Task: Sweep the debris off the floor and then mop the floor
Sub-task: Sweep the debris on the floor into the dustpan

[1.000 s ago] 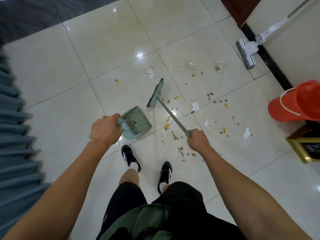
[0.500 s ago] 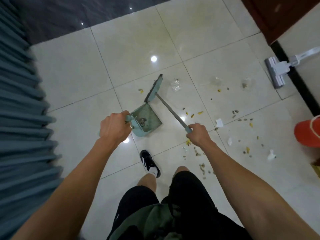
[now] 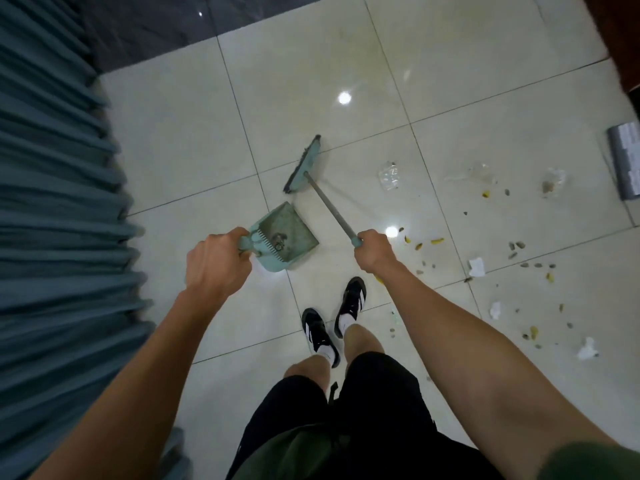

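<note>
1. Against the earlier frames, the person had stepped toward the curtain (image 3: 52,202) side: the scattered debris (image 3: 512,258) now lay well to the right of the feet, and the mop head (image 3: 625,161) showed only at the right edge. The red bucket was out of view.
2. The broom (image 3: 304,166) head had shifted clear of the dustpan (image 3: 289,233); its bristle edge sat just beyond the pan's open lip, near but apart from it.
3. Progress: sweeping was under way and far from complete. A little dark matter lay in the dustpan near its comb teeth. Most debris remained on the floor (image 3: 194,143): seed husks and yellow bits, white paper scraps (image 3: 476,266), and clear wrappers (image 3: 389,174).
4. No debris lay between broom and pan at this moment, so in my judgement the pan was being repositioned, not loaded.
5. Mopping had not begun; the mop was untouched, well apart from both hands.
6. Left hand (image 3: 216,263): grip clenched round the dustpan's handle, fingers wrapped fully. Whether the pan touched the tiles could not be told.
7. Right hand (image 3: 375,252): grip clenched round the end of the broom's handle, the shaft slanting away to the head at the floor.
</note>
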Demonstrator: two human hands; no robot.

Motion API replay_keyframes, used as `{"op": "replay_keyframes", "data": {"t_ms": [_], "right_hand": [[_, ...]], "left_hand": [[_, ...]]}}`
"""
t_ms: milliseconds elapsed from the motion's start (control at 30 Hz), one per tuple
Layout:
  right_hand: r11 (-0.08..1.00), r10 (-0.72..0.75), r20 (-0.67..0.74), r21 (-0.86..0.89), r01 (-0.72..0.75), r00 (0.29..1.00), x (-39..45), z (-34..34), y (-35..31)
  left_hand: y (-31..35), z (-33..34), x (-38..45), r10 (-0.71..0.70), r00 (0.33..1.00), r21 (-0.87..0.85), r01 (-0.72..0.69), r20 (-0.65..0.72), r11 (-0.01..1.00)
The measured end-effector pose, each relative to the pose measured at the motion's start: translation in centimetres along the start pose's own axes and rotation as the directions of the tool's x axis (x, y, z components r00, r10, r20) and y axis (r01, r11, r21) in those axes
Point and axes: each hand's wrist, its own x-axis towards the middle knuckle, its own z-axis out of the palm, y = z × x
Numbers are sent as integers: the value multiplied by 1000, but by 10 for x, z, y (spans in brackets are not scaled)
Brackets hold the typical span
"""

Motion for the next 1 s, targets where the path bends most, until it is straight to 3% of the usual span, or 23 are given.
{"op": "replay_keyframes", "data": {"t_ms": [200,433,667,1000], "right_hand": [[996,66,19,-58,-64,998,18,-19,13],[965,220,-99,-121,-232,970,-23,-33,54],[907,403,-211,-40,-420,890,-79,-25,99],[771,637,-231,205,-603,736,-167,16,164]], "left_hand": [[21,-7,36,45,998,32,-47,50,998],[45,-15,56,186,979,57,-191,87,980],[73,-10,57,387,914,61,-396,123,916],[125,-5,41,592,790,62,-607,163,793]]}}
